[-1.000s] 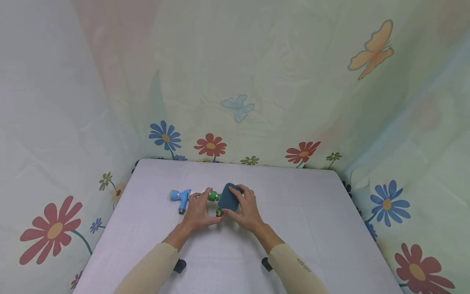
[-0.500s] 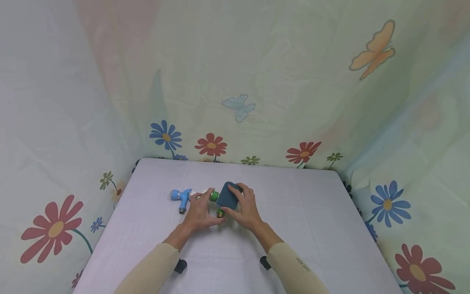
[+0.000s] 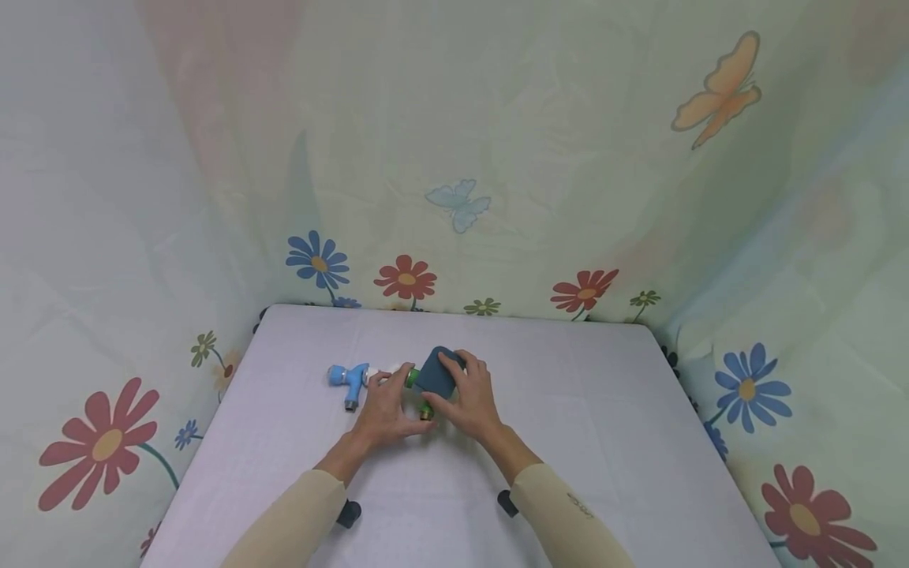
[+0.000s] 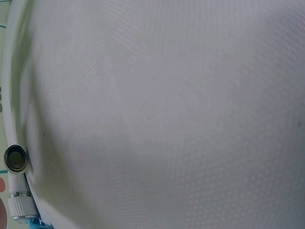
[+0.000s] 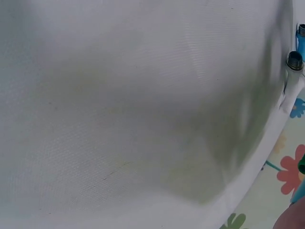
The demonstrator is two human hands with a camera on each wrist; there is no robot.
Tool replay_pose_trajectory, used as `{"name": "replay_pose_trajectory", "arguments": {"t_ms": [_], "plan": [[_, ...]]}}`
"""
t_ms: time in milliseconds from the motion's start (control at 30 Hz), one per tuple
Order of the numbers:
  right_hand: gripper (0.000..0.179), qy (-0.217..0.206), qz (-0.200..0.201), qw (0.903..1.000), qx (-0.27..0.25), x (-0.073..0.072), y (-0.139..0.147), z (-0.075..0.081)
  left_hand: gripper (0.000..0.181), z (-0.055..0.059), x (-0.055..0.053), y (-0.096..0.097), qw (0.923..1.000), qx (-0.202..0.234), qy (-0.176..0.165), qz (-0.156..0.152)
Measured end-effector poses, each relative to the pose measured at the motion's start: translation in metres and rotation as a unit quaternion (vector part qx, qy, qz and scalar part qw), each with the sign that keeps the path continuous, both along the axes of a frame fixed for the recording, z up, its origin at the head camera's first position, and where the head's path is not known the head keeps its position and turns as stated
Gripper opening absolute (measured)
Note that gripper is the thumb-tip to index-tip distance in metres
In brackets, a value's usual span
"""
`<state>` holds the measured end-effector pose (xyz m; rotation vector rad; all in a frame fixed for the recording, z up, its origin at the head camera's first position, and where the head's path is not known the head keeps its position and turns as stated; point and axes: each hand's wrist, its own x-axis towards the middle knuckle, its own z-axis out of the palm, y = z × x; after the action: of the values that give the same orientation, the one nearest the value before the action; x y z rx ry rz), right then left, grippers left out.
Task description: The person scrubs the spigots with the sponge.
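The right hand (image 3: pixel 472 398) held a dark blue block (image 3: pixel 435 373) near the middle of the white table (image 3: pixel 589 442). Its fingers were bent over the block and its thumb was on the near side, so they pinched it. Just left of the block was a green tap (image 3: pixel 426 412), partly hidden by it. The tap's near end had a shiny rim and sat between the tips of the two thumbs.

The left hand (image 3: pixel 383 410) was on the left of the green tap. Its thumb was spread wide from its fingers — I could not tell if they pinched anything. A white tap (image 5: pixel 294 76) was mostly hidden behind that hand in the head view. More to the left lay a blue tap (image 3: pixel 353 379), with its metal end pointing to the near side.

Both arms had cream sleeves (image 3: pixel 298 509), and the right one had dark marks. A small black piece (image 3: pixel 349 514) stuck out by the left sleeve. At the far side was a pale cloth wall (image 3: pixel 568 173) with flowers (image 3: pixel 405 279) and an orange butterfly (image 3: pixel 720 95) high on the right.
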<state>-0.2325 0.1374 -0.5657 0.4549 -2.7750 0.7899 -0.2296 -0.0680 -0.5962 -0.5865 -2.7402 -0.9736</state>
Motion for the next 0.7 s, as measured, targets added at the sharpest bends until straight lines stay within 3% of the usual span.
{"name": "replay_pose_trajectory", "arguments": {"t_ms": [200,700], "plan": [[0.083,-0.021,-0.032,0.9991,0.016,-0.0017,-0.0031,0.0014,0.110,-0.0014,0.0006,0.0001,0.9999,0.005,0.007,-0.013],[0.084,-0.014,-0.071,0.9972,0.022,-0.0069,-0.0020,0.0045,0.110,0.0005,0.0028,0.0006,0.9997,-0.004,-0.002,-0.025]]}}
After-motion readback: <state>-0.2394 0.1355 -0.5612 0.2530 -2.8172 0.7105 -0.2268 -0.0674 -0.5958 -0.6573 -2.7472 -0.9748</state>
